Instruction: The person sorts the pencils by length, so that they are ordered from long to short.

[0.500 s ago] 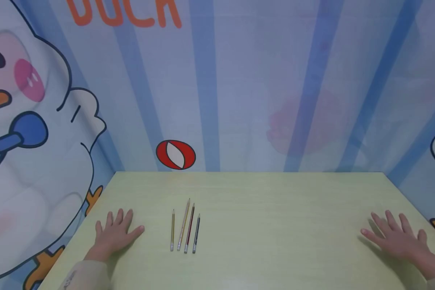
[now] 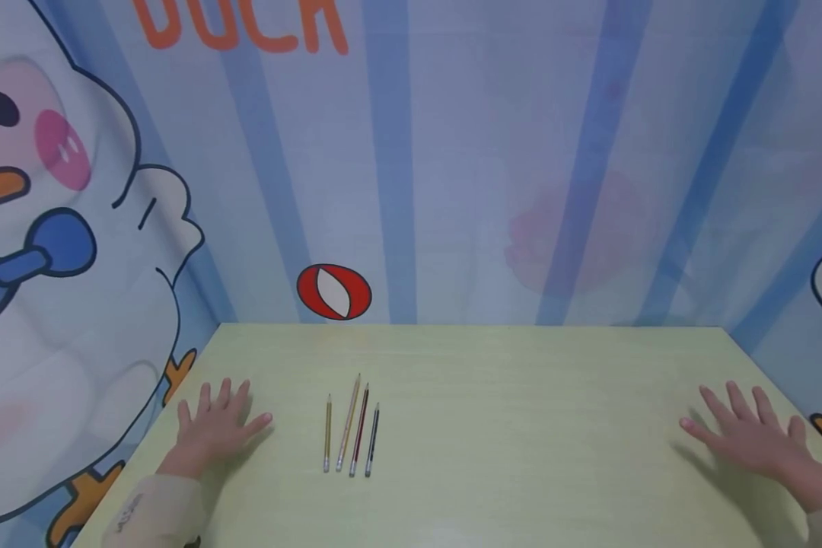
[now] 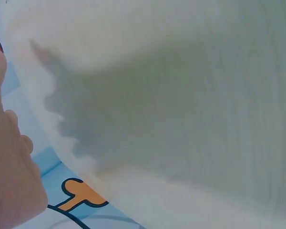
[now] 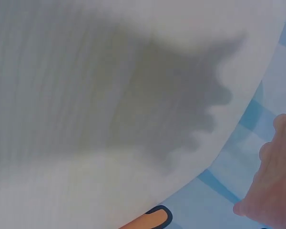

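Left hand [image 2: 212,428] and right hand [image 2: 756,438] have risen slightly, spread wide above the table [image 2: 520,426]

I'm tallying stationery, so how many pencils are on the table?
4, all on the table, nearer the left hand. Left to right in the head view: yellow pencil, pale pencil, red pencil, dark pencil. None looks hidden.

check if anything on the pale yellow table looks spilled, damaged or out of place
Nothing stands out. The four slim, silver-ended pencils lie apart on the pale yellow table, slightly fanned, all tips toward the blue striped backdrop. No spill or damage shows, though fine wear is too small to tell.
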{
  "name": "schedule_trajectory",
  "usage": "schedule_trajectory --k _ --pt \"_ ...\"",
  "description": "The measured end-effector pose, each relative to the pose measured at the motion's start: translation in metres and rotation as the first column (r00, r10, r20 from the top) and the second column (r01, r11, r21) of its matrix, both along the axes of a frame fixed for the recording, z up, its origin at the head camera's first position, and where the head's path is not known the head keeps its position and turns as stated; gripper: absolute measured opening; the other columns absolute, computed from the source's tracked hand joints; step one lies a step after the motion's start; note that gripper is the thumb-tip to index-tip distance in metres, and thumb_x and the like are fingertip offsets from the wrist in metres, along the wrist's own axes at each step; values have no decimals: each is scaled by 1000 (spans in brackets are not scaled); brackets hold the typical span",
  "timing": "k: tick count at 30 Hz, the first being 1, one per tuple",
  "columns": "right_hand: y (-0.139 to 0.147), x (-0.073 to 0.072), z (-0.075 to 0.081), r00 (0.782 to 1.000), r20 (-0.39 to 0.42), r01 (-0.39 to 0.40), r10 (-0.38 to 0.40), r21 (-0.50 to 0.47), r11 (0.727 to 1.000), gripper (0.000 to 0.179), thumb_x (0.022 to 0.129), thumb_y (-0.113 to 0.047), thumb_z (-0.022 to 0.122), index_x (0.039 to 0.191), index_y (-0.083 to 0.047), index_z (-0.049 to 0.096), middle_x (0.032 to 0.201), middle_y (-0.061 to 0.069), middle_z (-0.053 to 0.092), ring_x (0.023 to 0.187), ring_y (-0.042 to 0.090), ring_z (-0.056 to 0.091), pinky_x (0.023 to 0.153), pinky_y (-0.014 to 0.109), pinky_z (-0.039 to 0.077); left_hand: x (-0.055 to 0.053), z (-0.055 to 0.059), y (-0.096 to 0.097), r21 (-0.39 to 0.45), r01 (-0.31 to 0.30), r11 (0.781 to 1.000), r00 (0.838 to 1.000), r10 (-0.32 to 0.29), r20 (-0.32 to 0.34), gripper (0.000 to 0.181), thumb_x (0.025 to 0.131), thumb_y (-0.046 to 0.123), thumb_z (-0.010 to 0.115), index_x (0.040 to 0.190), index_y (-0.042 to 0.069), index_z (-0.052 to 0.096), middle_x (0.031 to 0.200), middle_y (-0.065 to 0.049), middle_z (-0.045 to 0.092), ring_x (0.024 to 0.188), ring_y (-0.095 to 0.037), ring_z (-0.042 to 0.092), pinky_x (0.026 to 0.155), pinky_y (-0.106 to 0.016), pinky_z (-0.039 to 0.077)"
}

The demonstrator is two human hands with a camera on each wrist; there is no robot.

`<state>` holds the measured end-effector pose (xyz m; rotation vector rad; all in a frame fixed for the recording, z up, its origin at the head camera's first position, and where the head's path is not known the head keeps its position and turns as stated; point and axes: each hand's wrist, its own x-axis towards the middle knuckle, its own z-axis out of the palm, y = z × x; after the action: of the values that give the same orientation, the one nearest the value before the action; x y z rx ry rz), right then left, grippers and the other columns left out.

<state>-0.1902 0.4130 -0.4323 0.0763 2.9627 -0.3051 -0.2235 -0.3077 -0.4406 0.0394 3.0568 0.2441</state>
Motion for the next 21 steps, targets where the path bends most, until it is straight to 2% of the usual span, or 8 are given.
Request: schedule_trajectory --k 3,7,13,16,21 --pt "-2 -2 5 1000 -12 -9 9 9 1000 98 77 -68 40 137 3 11 136 37 -10 117 52 -27 82 69 -21 -1 6 -1 9 -1 1000 1000 1 2 93 78 71 30 139 2 18 141 -31 8 127 -52 -4 92 -69 -10" --pt "-5 -4 10 1000 -21 -17 17 5 1000 97 78 -67 39 139 0 6 137 35 -13 117 52 -27 82 70 -19 1 13 1 33 0 999 1000 0 10 91 79 69 33 139 2 17 142 -31 6 126 -52 -7 92 -68 -13" --pt "-16 -4 18 998 -36 -48 48 -14 999 92 80 -65 38 140 -6 1 138 32 -14 119 51 -26 80 72 -18 1 18 -1 42 0 999 1000 -1 6 91 79 68 35 140 3 16 142 -30 4 127 -51 -9 92 -68 -14" --pt "-23 -6 21 997 -32 -66 65 -28 997 90 81 -64 37 141 -8 1 140 31 -13 120 51 -25 79 73 -15 -1 20 2 30 12 999 1000 -11 -24 91 79 69 34 140 4 16 143 -29 5 128 -50 -7 92 -68 -12" --pt "-39 -9 24 992 -33 -127 125 -49 991 85 83 -62 37 142 -15 -1 142 29 -9 123 50 -21 78 75 -10 -2 22 15 6 61 998 992 -60 -112 87 79 66 37 140 5 20 143 -26 12 129 -48 1 94 -68 -7"
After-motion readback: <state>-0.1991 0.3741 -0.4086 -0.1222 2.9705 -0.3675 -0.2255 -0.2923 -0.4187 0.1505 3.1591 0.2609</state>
